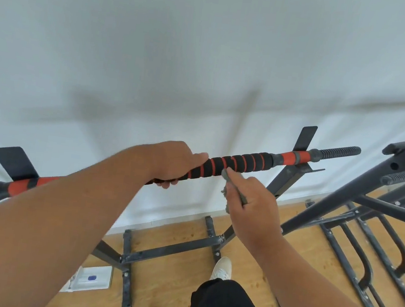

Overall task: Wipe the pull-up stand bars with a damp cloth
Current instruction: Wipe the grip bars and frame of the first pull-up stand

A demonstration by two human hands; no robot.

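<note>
A: Progress check, quick. Where were you at this moment?

B: Mid-wipe, I'd judge. Nearest in: your right hand (253, 206) pinched a grey cloth (233, 187) in curled fingers, its corner touching the pull-up bar (241, 162) at the striped foam grip. Your left hand (177, 163) was wrapped round the same bar just beside it, fingers closed underneath, steadying.

A: What was done, what was left?

B: Couldn't tell from the surface which sections were already wiped; no wet marks showed. The ribbed bar ends, the uprights and the floor frame (170, 249) looked untouched, so most of it seemed left, as a guess.

A: And the bar's look?

B: Black foam with red spiral stripes in the middle, red sleeves further out, black ribbed tips. It ran slantwise at chest height, in front of the white wall (209, 51). A second stand (345, 198) stood to the right.
</note>
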